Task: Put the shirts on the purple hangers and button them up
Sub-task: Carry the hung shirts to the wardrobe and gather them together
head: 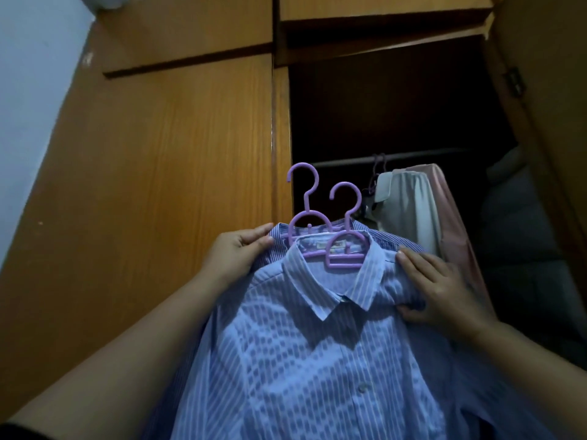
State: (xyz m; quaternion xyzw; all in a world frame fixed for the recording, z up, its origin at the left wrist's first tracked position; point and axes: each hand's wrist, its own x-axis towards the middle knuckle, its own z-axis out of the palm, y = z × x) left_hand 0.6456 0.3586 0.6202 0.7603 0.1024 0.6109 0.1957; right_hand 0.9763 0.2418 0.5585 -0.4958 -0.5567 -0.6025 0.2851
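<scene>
Orange-brown wood wardrobe, door open at 1 o'clock, rail w/ pale hung shirts. Left hand pinches the dark-striped shirt's shoulder; right hand grips the light-blue striped shirt by its collar. Both on purple plastic hangers, stacked. Risk: hooks tangle, or front shirt slides off.

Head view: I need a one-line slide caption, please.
Both hands, left and right, hold two striped shirts on purple hangers before an open wardrobe.
</scene>
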